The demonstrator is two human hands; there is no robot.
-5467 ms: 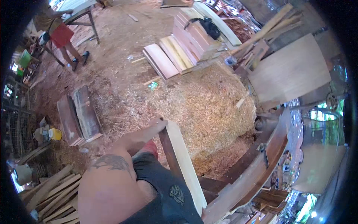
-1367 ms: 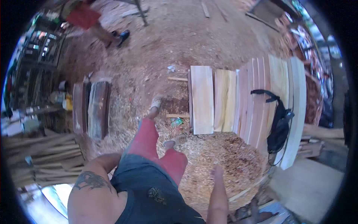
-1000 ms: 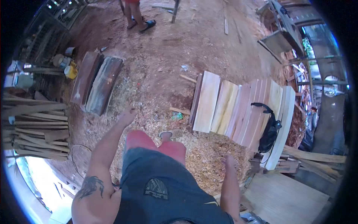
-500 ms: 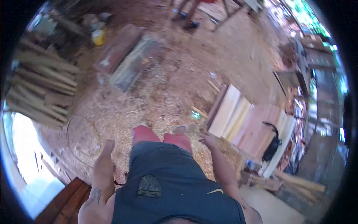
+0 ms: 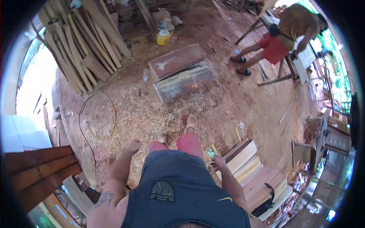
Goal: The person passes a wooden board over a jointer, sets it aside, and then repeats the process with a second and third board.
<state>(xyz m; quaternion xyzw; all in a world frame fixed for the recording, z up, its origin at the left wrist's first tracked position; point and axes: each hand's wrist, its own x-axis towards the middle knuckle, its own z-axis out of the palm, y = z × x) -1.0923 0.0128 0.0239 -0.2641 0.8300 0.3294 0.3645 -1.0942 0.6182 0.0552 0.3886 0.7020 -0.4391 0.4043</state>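
Observation:
My left hand (image 5: 134, 146) hangs beside my red shorts, over the shavings-covered ground, its fingers loosely curled and too small to read. On the other side, my right hand (image 5: 218, 162) is low by my hip with its fingers apart, nearest to a stack of planed boards (image 5: 247, 161); nothing shows in it. A black strapped item (image 5: 265, 203) lies on those boards. In front of my feet, two thick wooden slabs (image 5: 178, 62) rest side by side on the ground.
A co-worker (image 5: 292, 28) bends over a work table (image 5: 304, 60) at the upper right. Long planks (image 5: 81, 45) lean at the upper left, near a yellow container (image 5: 163, 38). A looped hose (image 5: 115, 117) lies on the ground. Reddish-brown boards (image 5: 42, 167) are at the left.
The view has turned, bringing the co-worker and the leaning planks further into sight. The board stack now appears lower, the slabs further right. My feet have shifted, one now forward.

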